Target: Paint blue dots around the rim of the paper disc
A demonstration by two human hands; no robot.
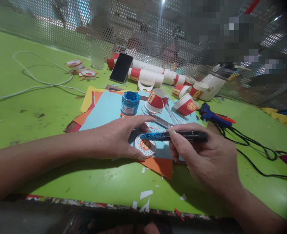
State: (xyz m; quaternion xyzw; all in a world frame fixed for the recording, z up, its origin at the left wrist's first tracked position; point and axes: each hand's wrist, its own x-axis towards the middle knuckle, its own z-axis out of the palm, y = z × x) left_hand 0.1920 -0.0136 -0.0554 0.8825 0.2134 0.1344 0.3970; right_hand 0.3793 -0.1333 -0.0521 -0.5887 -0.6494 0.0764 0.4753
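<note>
My left hand (120, 136) steadies a small round paper-cup piece (147, 148) from its left side, the thumb at its near edge. The piece is white, with an orange-red emblem in the middle and blue dots around it. In my right hand (204, 159) is a black marker (189, 136), held level, its left end smeared with blue paint. That painted tip is over the upper part of the round piece; whether it touches, I cannot tell. Behind my left hand an uncapped jar of blue paint (129, 105) stands on light blue paper (102, 109).
Cut red-and-white paper cups (155, 99) and scissors (163, 123) lie behind my hands. At right are a blue glue gun (214, 117) with a black cord and a pale jug (213, 84). A phone (121, 67), a white cable (36, 87) and paper scraps (146, 194) are also on the green table (48, 182).
</note>
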